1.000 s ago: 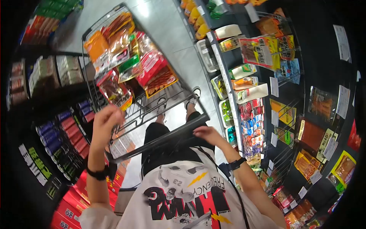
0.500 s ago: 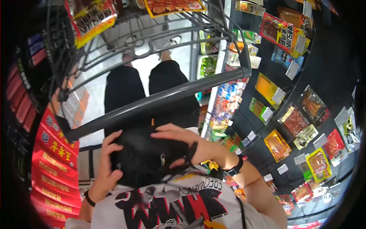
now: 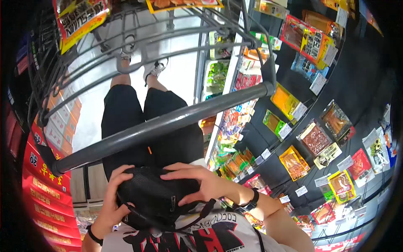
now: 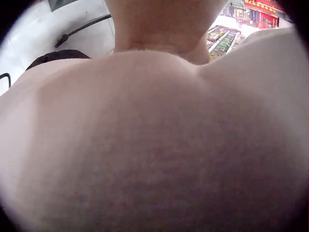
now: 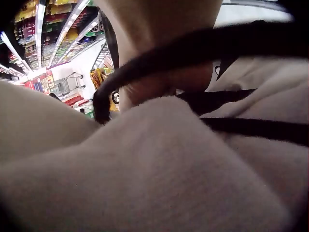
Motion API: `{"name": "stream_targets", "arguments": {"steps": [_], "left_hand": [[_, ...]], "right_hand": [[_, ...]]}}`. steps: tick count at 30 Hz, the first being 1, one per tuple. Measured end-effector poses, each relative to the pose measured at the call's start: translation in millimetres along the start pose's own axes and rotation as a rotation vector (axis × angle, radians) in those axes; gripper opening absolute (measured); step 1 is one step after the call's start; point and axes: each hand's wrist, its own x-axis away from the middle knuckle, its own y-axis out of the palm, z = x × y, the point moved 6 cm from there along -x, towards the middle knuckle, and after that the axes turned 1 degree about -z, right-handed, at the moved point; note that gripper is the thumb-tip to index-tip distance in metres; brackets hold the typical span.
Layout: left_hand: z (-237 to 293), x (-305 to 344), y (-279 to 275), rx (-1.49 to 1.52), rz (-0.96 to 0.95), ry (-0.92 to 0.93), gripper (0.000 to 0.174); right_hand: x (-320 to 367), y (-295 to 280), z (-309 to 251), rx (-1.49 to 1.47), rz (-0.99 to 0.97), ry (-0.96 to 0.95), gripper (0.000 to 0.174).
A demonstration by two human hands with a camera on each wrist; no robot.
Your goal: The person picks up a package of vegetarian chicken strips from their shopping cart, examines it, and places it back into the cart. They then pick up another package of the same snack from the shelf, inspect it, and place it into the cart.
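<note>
Bag (image 3: pixel 153 193): black, fabric-looking; at the person's waist, before the shirt (image 3: pixel 189 235). Judged light, soft, apt to sag, hardly slippery; contents hidden, so fragility uncertain. Best hold: both sides, as here.
Left hand (image 3: pixel 112 206): fingers curled round the bag's left side.
Right hand (image 3: pixel 198 182): fingers apart, gripping its right side with the thumb below.
Surface: whether anything else supports the bag cannot be told.
Room: shop aisle; pale, glossy floor (image 3: pixel 180 69); black cart handle (image 3: pixel 168 119) beyond the bag; hanging packets (image 3: pixel 293 164) at right; red boxes (image 3: pixel 46 206) at left.
</note>
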Motion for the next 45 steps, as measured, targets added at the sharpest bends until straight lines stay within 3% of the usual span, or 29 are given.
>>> {"name": "stream_targets", "arguments": {"steps": [12,45], "left_hand": [[10.4,-6.7,7.7,-0.024,0.020,-0.032,0.061],[27.5,-3.4,-2.7,-0.063,0.011,-0.071,0.057]], "right_hand": [[2.6,-7.6,1.5,-0.015,0.056,-0.121,0.074],[-6.4,0.1,3.6,-0.075,0.066,-0.114,0.072]]}}
